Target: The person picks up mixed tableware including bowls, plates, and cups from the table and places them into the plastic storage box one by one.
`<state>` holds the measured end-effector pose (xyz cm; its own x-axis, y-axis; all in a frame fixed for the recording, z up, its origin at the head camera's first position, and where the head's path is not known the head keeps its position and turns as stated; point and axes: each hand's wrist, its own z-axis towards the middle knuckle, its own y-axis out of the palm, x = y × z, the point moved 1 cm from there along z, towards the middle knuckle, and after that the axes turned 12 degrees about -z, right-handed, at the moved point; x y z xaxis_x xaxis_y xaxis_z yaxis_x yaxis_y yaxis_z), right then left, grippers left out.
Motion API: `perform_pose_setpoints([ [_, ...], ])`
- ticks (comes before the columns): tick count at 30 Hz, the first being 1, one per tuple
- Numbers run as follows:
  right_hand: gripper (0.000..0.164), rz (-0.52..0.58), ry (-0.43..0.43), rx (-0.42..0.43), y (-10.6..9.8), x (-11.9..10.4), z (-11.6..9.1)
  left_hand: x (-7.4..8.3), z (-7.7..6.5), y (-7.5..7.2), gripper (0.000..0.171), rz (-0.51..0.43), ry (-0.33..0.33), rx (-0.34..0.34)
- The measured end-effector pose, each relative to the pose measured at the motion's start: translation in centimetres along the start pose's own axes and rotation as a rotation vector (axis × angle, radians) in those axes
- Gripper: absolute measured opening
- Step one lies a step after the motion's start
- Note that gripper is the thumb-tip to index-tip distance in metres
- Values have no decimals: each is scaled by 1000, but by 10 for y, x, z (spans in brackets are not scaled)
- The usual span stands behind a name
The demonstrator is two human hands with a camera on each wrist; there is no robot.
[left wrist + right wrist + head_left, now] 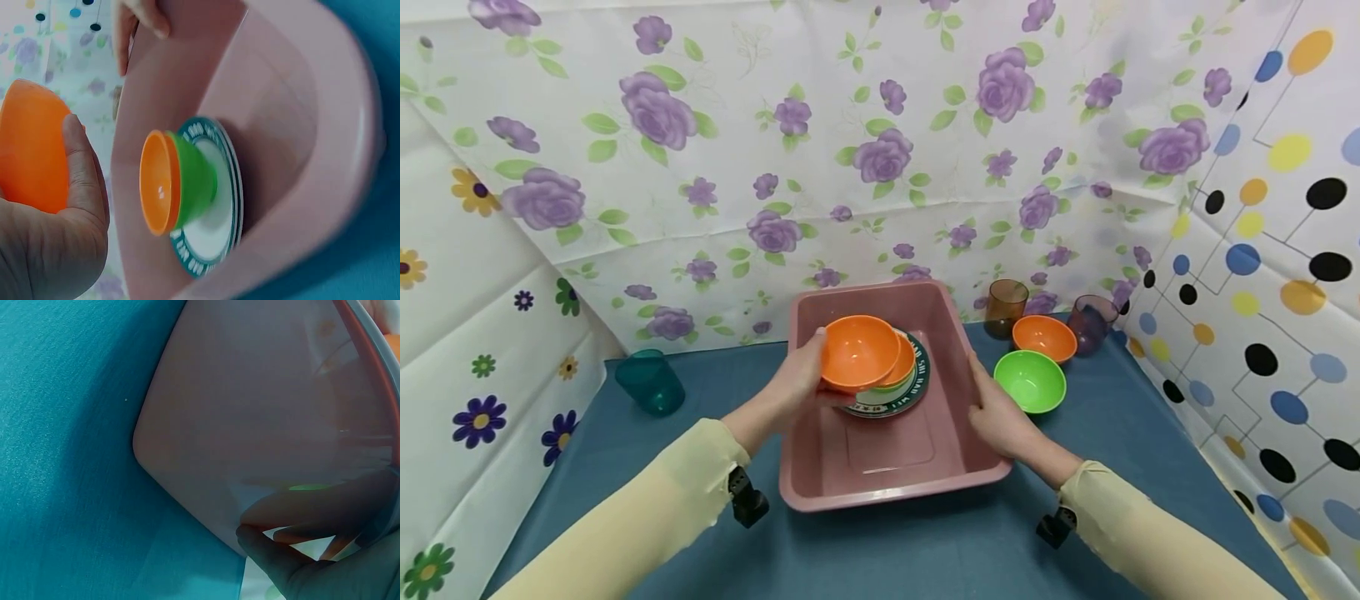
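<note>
Holding orange bowl (859, 354) above pink tub (887, 454), clamped between thumb and fingers of left hand (793, 375). Hovering apart from second orange bowl (159, 187), itself nesting in green bowl (197, 178) on plates (215, 231). Gripping tub's right rim with right hand (1000, 417), digits on both sides. Unable to tell lowering from lifting; either way, probably best moving straight along the stack's axis, bracing the tub, avoiding knocking the nested pair. Standing right, outside: lime bowl (1030, 382), third orange bowl (1045, 337), brown cup (1006, 310).

Head view looks down — closer wrist views share the tub (887, 450).
</note>
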<state>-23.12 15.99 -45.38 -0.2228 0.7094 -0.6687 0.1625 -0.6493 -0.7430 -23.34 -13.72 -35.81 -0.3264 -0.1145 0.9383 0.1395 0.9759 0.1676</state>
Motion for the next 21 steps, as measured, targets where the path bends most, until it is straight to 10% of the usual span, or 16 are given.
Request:
perform_pose_setpoints([
  [21, 73, -35, 50, -90, -52, -34, 21, -9, 2, 30, 57, -59, -55, -24],
])
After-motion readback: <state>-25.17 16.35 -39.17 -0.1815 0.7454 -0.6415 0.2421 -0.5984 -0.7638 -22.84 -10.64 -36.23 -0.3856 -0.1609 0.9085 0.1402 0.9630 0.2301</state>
